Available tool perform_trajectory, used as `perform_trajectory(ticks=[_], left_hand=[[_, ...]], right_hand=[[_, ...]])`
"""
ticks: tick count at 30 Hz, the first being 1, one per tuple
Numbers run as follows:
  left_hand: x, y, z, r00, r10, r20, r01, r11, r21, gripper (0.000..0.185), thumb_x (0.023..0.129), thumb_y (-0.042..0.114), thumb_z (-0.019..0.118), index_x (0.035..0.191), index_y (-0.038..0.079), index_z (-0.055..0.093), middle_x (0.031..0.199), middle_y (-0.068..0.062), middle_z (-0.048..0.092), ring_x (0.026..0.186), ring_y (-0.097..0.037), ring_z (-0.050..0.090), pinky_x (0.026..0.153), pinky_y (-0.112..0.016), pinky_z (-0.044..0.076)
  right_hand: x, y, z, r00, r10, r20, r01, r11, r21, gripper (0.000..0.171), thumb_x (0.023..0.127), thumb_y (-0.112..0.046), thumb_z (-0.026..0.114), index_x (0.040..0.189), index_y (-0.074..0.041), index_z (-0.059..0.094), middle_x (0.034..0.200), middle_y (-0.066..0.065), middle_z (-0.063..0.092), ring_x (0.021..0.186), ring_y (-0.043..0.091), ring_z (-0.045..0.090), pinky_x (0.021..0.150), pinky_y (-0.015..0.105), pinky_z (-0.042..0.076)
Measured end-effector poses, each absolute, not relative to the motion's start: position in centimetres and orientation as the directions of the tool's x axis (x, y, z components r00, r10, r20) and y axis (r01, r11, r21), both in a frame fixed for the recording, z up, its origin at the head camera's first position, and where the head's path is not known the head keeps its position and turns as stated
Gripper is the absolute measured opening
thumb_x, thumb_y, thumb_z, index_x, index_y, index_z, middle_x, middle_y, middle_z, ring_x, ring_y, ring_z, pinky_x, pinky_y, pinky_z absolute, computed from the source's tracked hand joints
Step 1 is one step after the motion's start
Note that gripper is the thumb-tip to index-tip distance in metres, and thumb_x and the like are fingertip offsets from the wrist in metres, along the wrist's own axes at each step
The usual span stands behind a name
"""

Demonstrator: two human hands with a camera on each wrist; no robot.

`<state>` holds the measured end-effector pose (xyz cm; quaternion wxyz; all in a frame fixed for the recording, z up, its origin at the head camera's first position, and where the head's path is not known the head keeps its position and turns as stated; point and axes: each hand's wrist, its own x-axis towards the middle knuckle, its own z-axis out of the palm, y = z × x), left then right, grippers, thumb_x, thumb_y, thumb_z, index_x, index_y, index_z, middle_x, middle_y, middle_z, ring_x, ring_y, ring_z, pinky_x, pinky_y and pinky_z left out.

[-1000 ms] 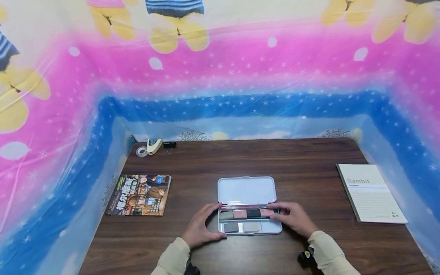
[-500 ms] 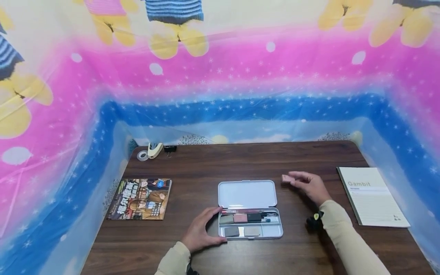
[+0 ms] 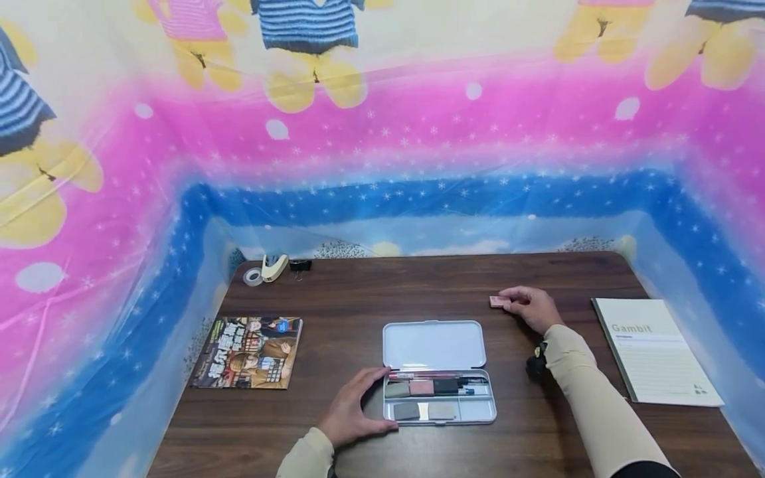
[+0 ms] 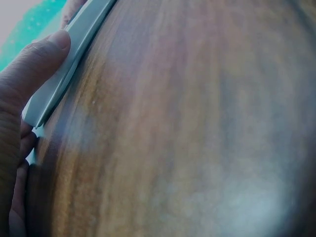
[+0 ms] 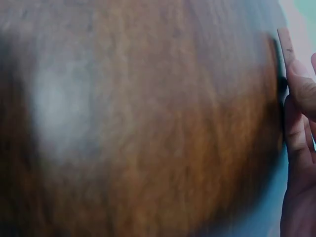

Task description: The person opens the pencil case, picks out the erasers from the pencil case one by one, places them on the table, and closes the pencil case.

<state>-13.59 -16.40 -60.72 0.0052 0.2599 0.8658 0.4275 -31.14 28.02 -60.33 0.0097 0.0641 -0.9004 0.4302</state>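
A white pencil case lies open on the table, its lid folded back. My left hand holds its left end, thumb at the front edge and fingers at the hinge side; in the left wrist view the thumb presses on the case's side. Pens lie in the back compartment with a grey, a pink and a black block. Two grey pieces sit in front. Behind and right of the case, my right hand pinches a pink eraser close over the table.
A comic book lies at the left. At the back left are a tape roll, a cream stapler and a black binder clip. A notebook lies at the right; a patterned cloth surrounds the table.
My right hand has taken the pink eraser out of the case's back compartment and carried it back and right, then down toward the table. My left hand stays at the case.
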Motion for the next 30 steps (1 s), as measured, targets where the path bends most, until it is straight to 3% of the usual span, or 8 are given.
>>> perform_trajectory(ticks=[5, 10, 16, 19, 21, 25, 28, 30], left_hand=[[-13.3, -16.5, -60.8, -0.868, 0.45, 0.211, 0.44, 0.498, 0.748, 0.098, 0.07, 0.037, 0.1, 0.154, 0.014, 0.054, 0.144, -0.003, 0.06, 0.127, -0.022, 0.061, 0.108, -0.044, 0.051], [-13.1, -16.5, -61.0, -0.874, 0.447, 0.193, 0.424, 0.504, 0.753, 0.098, 0.071, 0.04, 0.099, 0.154, 0.015, 0.053, 0.145, -0.003, 0.06, 0.128, -0.021, 0.06, 0.108, -0.045, 0.051], [-13.0, -16.4, -61.2, -0.87, 0.45, 0.201, 0.433, 0.502, 0.749, 0.098, 0.07, 0.037, 0.1, 0.153, 0.015, 0.054, 0.144, -0.003, 0.06, 0.127, -0.021, 0.06, 0.108, -0.045, 0.051], [-13.1, -16.4, -61.2, -0.864, 0.46, 0.204, 0.442, 0.498, 0.746, 0.098, 0.07, 0.035, 0.101, 0.153, 0.014, 0.054, 0.144, -0.004, 0.06, 0.127, -0.022, 0.06, 0.108, -0.045, 0.051], [-13.1, -16.3, -61.2, -0.863, 0.463, 0.2, 0.44, 0.496, 0.748, 0.098, 0.07, 0.035, 0.101, 0.153, 0.014, 0.053, 0.144, -0.005, 0.06, 0.127, -0.021, 0.06, 0.107, -0.045, 0.051], [-13.3, -16.3, -61.1, -0.86, 0.467, 0.207, 0.446, 0.488, 0.75, 0.099, 0.071, 0.035, 0.1, 0.154, 0.014, 0.053, 0.144, -0.005, 0.06, 0.127, -0.022, 0.06, 0.107, -0.046, 0.051], [-13.5, -16.3, -61.0, -0.858, 0.464, 0.223, 0.456, 0.486, 0.745, 0.099, 0.071, 0.035, 0.1, 0.154, 0.014, 0.052, 0.144, -0.006, 0.06, 0.127, -0.023, 0.061, 0.106, -0.047, 0.052], [-13.6, -16.4, -61.0, -0.858, 0.46, 0.226, 0.457, 0.487, 0.744, 0.098, 0.071, 0.035, 0.1, 0.154, 0.014, 0.052, 0.144, -0.005, 0.06, 0.127, -0.023, 0.061, 0.107, -0.047, 0.052]], right_hand=[[-30.9, 27.8, -60.6, -0.989, -0.112, 0.102, -0.15, 0.64, -0.753, 0.02, 0.096, -0.004, 0.077, 0.116, -0.004, 0.079, 0.118, 0.018, 0.075, 0.093, 0.024, 0.067, 0.079, 0.034, 0.053], [-30.7, 27.9, -61.1, -0.989, -0.127, 0.081, -0.144, 0.63, -0.763, 0.027, 0.097, -0.007, 0.077, 0.123, -0.003, 0.077, 0.122, 0.02, 0.073, 0.094, 0.025, 0.068, 0.078, 0.032, 0.055], [-28.9, 28.0, -61.0, -0.998, -0.012, 0.065, -0.06, 0.582, -0.811, 0.044, 0.1, -0.03, 0.076, 0.138, -0.009, 0.07, 0.134, 0.016, 0.07, 0.105, 0.022, 0.066, 0.087, 0.032, 0.052], [-26.2, 26.6, -60.3, -0.998, 0.053, 0.042, -0.01, 0.5, -0.866, 0.043, 0.098, -0.038, 0.077, 0.132, -0.012, 0.074, 0.127, 0.011, 0.073, 0.099, 0.017, 0.064, 0.08, 0.028, 0.053], [-23.9, 25.0, -59.8, -1.0, 0.019, 0.006, 0.003, 0.428, -0.904, 0.039, 0.097, -0.038, 0.078, 0.126, -0.012, 0.076, 0.121, 0.008, 0.076, 0.092, 0.015, 0.065, 0.073, 0.028, 0.055], [-19.9, 21.5, -59.1, -0.983, -0.184, 0.001, -0.066, 0.346, -0.936, 0.026, 0.095, -0.027, 0.081, 0.115, -0.011, 0.08, 0.111, 0.003, 0.078, 0.092, 0.013, 0.07, 0.075, 0.027, 0.058], [-18.1, 19.4, -58.8, -0.948, -0.318, 0.033, -0.153, 0.359, -0.921, 0.02, 0.093, -0.021, 0.083, 0.111, -0.012, 0.082, 0.102, -0.001, 0.078, 0.087, 0.01, 0.068, 0.074, 0.024, 0.056], [-17.4, 18.4, -58.7, -0.924, -0.38, 0.05, -0.21, 0.393, -0.895, 0.02, 0.092, -0.02, 0.084, 0.11, -0.013, 0.082, 0.092, -0.005, 0.075, 0.078, 0.007, 0.064, 0.066, 0.024, 0.054]])
